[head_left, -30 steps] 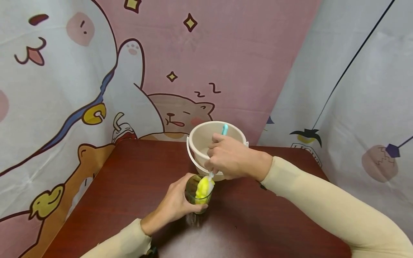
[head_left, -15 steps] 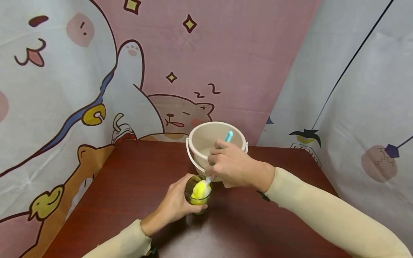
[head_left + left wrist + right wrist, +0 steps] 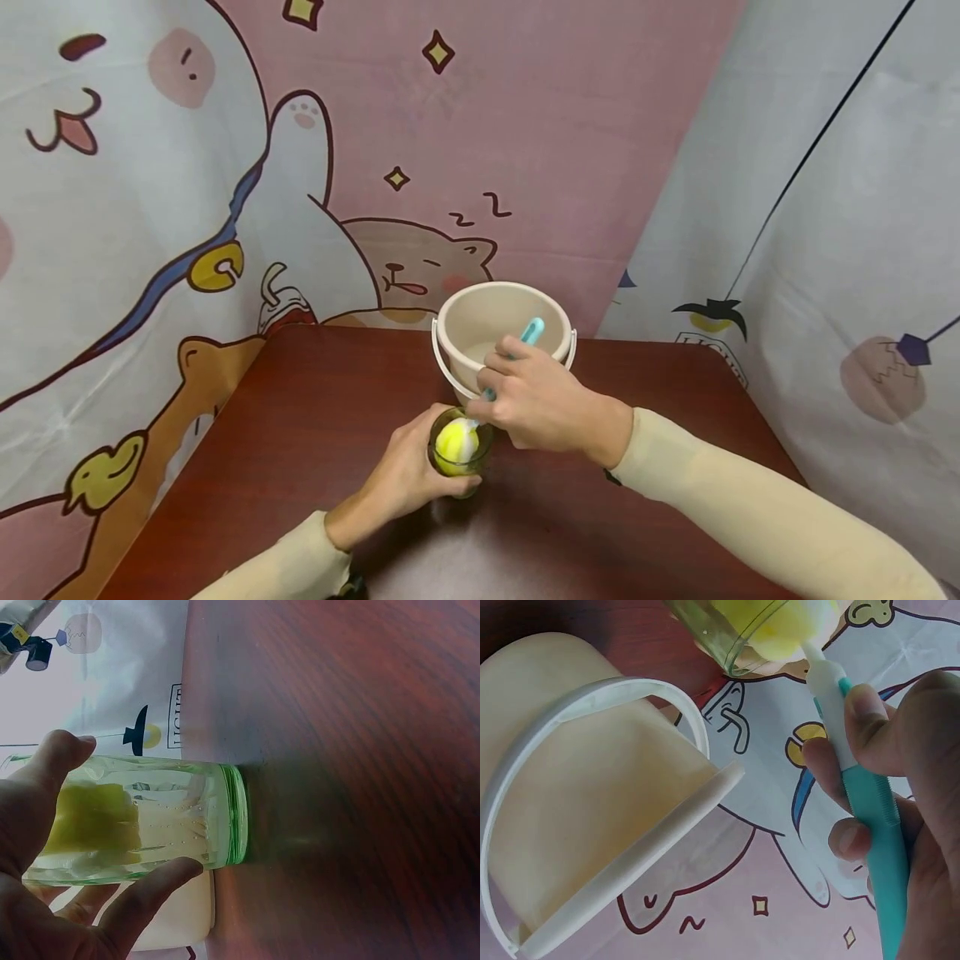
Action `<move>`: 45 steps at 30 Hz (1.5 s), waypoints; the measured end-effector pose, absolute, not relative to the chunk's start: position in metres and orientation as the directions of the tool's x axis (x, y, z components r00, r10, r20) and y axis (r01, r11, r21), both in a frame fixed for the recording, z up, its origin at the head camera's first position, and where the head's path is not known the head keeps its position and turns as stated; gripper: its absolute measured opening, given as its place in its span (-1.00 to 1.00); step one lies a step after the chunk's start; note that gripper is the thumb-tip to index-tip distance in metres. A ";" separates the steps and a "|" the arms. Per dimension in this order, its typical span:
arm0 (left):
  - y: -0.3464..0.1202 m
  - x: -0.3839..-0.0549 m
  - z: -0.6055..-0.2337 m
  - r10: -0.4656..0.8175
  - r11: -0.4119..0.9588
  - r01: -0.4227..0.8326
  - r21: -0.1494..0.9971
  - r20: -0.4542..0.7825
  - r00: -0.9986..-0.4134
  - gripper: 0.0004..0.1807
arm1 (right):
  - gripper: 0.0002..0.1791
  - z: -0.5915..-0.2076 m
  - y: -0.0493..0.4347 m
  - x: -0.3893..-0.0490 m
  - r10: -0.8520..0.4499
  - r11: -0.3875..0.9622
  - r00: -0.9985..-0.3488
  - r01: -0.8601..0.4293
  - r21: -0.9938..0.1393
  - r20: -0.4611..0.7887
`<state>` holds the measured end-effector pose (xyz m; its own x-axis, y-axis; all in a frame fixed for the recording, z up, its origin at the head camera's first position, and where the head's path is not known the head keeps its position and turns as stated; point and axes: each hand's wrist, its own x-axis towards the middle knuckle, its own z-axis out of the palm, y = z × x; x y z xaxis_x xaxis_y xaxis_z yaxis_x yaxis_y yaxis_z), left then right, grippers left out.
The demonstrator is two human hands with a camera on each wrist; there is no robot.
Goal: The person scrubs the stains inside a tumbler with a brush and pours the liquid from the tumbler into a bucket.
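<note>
Cartoon backdrop [image 3: 570, 125] (partly pink), table [image 3: 330, 392]

Teal handle [image 3: 532, 332] partly behind right hand [image 3: 542, 398]

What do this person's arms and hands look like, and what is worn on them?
The left sleeve and right sleeve are long, plain and pale cream. The left hand and right hand are ungloved. A small dark item shows beneath each cuff, too hidden to identify.
</note>
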<state>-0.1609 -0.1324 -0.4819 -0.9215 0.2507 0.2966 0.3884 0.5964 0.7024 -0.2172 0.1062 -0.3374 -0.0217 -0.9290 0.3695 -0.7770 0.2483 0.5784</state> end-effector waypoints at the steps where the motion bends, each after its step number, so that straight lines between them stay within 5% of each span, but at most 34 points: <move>1: -0.132 -0.161 -0.482 0.252 0.597 0.390 0.701 0.297 -0.921 -0.08 | -0.71 -0.337 0.106 -0.217 -0.931 0.249 -0.024 -0.773 0.583 0.365; 19: -0.130 -0.162 -0.482 0.248 0.619 0.388 0.683 0.298 -0.922 -0.07 | -0.76 -0.331 0.094 -0.211 -0.956 0.233 -0.027 -0.670 0.704 0.291; 45: -0.132 -0.162 -0.482 0.259 0.607 0.430 0.668 0.345 -0.902 -0.07 | -0.83 -0.315 0.091 -0.209 -0.982 0.189 -0.120 -0.607 0.771 0.146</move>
<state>-0.1621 -0.1319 -0.4817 -0.9023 0.2588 0.3449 0.4296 0.6074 0.6682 -0.2092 0.0913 -0.3145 -0.1204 -0.9819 0.1461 -0.6075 0.1893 0.7715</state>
